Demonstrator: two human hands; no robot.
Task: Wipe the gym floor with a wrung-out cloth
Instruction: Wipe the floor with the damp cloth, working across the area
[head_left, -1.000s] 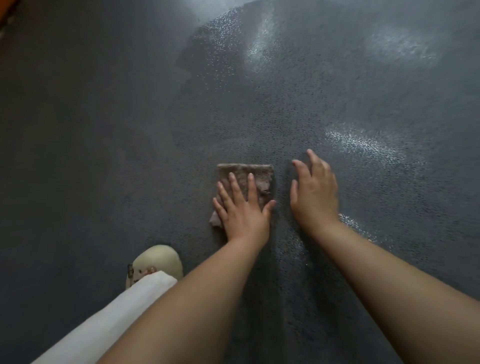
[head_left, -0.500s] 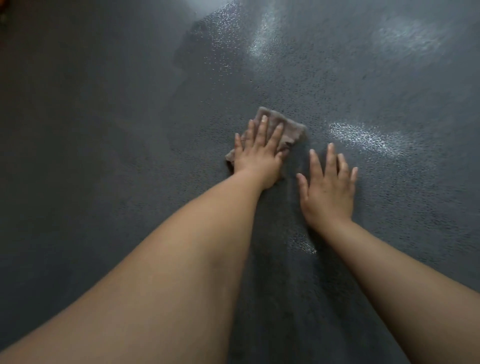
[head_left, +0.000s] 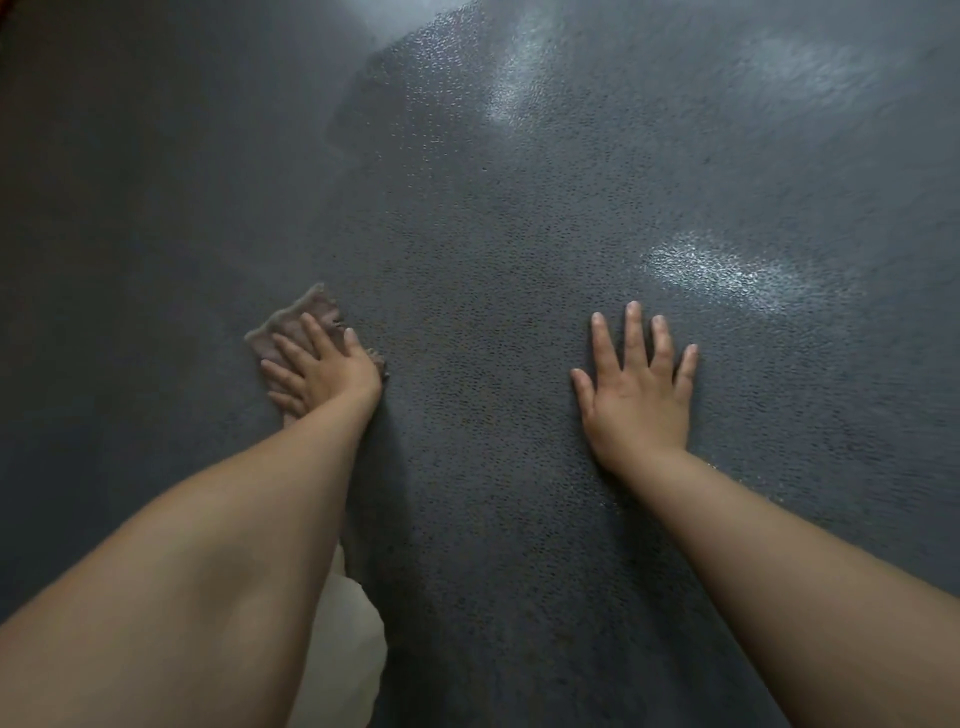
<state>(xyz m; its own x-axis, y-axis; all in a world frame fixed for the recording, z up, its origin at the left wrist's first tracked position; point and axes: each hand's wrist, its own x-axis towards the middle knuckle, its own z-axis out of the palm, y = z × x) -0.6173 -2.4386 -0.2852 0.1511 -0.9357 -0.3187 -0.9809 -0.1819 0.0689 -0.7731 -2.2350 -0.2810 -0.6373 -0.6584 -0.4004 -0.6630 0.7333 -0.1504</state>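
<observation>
a: in the head view, where does the cloth (head_left: 298, 325) sit?

b: on the dark speckled gym floor (head_left: 519, 234), left of centre, pinned flat under the left hand (head_left: 322, 371). the fingers lie straight and spread across it, pressing rather than curling round it. part of the cloth sticks out beyond the fingertips; the rest is hidden under the palm.

a: and the other hand?

b: the right hand (head_left: 636, 387) rests flat on the bare floor, fingers splayed, holding nothing. it is well apart from the cloth and looks to be bracing the person's weight.

a: how far along does the wiping seem?

b: midway, as a judgement. the floor ahead and to the right has a wet, beaded sheen with bright glare patches, which suggests it has been wiped. the strip to the left of the cloth looks duller and matte, so that side probably remains. how much floor lies outside the view cannot be told.

a: anything else there?

b: a pale garment (head_left: 343, 649) shows under the left forearm, near the bottom edge.

a: any brand, label or writing?

b: none can be read on the cloth, floor or garment.
</observation>
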